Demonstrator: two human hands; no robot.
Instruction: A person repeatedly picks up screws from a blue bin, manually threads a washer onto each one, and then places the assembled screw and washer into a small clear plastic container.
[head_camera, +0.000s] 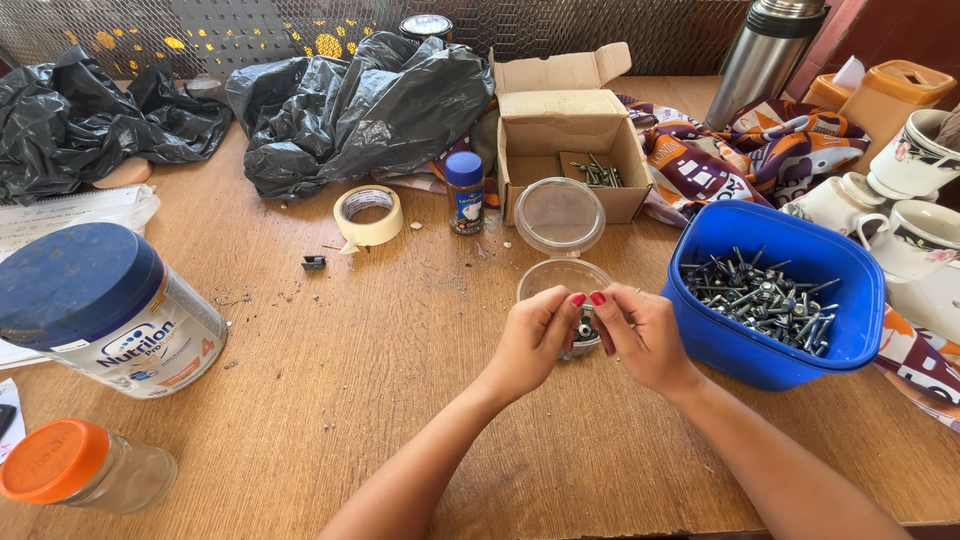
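While both hands are meeting over the clear tub (563, 275), the left hand (535, 338) and right hand (640, 335) are pinching a small screw (584, 329) between thumbs and fingertips, both closed on it. The screw is sitting just above the tub's far-left contents; its exact shape is too small to tell. The tub's hinged lid (558, 215) is lying open just beyond the hands.

Just right of the rt hand, touching it, a blue bin (775, 365) is holding a heap of dark screws w/ washers. Beyond the lid, a cardboard box (565, 130) is standing open w/ more screws inside. Beyond-left of the lt hand: small blue-capped jar (464, 190), tape roll (369, 214), black bags (350, 100). Well left: big blue-lidded can (100, 310); nearer, an orange-lidded jar (85, 468). Far right: mugs (915, 235), steel flask (765, 50).
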